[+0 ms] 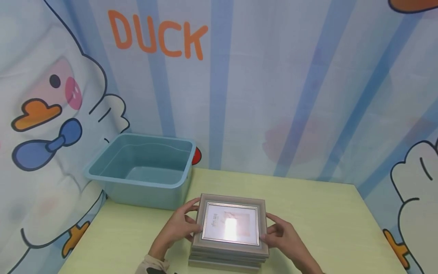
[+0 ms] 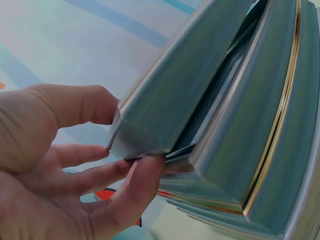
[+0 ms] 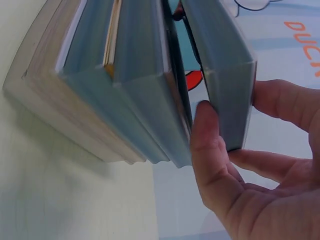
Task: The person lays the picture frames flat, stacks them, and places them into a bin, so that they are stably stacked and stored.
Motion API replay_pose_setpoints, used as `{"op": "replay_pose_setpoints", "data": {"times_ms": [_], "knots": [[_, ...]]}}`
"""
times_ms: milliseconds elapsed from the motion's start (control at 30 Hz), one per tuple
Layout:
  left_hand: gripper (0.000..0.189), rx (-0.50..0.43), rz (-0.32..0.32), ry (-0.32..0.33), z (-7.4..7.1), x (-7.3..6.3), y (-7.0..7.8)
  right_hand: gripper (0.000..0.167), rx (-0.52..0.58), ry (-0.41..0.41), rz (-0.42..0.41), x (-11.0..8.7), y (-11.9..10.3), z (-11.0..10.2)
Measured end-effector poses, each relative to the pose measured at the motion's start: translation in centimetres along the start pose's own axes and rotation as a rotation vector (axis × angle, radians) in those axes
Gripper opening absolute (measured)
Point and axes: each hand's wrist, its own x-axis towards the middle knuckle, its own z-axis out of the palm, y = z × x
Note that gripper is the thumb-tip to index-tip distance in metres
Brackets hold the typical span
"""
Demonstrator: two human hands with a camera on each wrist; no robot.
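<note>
A stack of picture frames (image 1: 224,263) stands at the table's front. Its top picture frame (image 1: 232,198) has a greyish-brown border, a silver inner edge and a glass front with a bright reflection. My left hand (image 1: 179,224) pinches this frame at its left side, thumb on the upper face and fingers beneath. On the opposite side my right hand (image 1: 285,238) grips it the same way. Both wrist views show the held picture frame (image 2: 170,85) lifted slightly, with a dark gap between it and the picture frame below (image 3: 145,75). Several frames lie under that one.
A blue-green plastic bin (image 1: 140,194) stands behind and left of the stack, with nothing seen inside. The pale yellow table (image 1: 318,220) extends to the right. A curtain (image 1: 260,95) with duck drawings and blue stripes hangs behind the table.
</note>
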Motion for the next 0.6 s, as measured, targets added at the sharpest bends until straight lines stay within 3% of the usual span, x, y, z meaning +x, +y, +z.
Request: {"op": "replay_pose_setpoints", "data": {"times_ms": [600], "knots": [[0.089, 0.170, -0.017, 0.111, 1.00, -0.46, 0.98, 0.074, -0.072, 0.020, 0.033, 0.33, -0.79, 0.62]]}}
